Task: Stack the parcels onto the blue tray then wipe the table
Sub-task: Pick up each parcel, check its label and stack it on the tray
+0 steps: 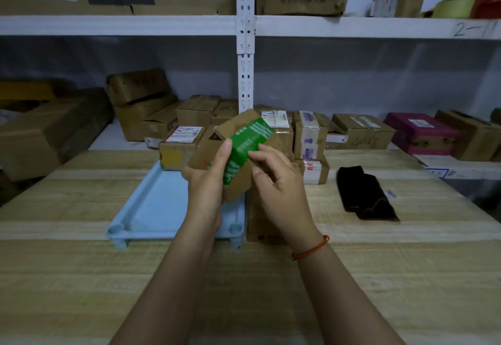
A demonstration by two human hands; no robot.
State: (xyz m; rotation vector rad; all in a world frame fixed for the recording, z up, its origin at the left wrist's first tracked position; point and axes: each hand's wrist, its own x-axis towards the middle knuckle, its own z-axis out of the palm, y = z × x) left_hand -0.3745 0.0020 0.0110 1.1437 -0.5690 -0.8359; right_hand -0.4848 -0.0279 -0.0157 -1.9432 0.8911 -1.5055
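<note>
Head view shows the job in its early part. Both hands hold one brown parcel with green tape [244, 152], tilted, in the air over the right side of the blue tray [151, 203]. The left hand [207, 182] grips it from below and the left, thumb lying up along the green band. The right hand [276, 182] holds the right side, its fingertips [256, 154] pinching at the tape.

On the tray only one labelled parcel [180, 148] seems to sit, at the far end; the rest of the tray's floor is bare blue. Several parcels are not yet stacked: a taped parcel [311, 169] on the worktop [81, 277] just right of the hands, a taller parcel [309, 134] above or behind it, and another low parcel [260, 225] touching the tray's right rim, mostly hidden by the right wrist. Whether the boxes further back on the shelf [447, 167] belong to the task cannot be told.

Wiping looks not yet begun: a dark cloth [366, 195] lies folded on the worktop, well right of the tray, untouched. So most of the stacking and all the wiping appear left to do.
</note>
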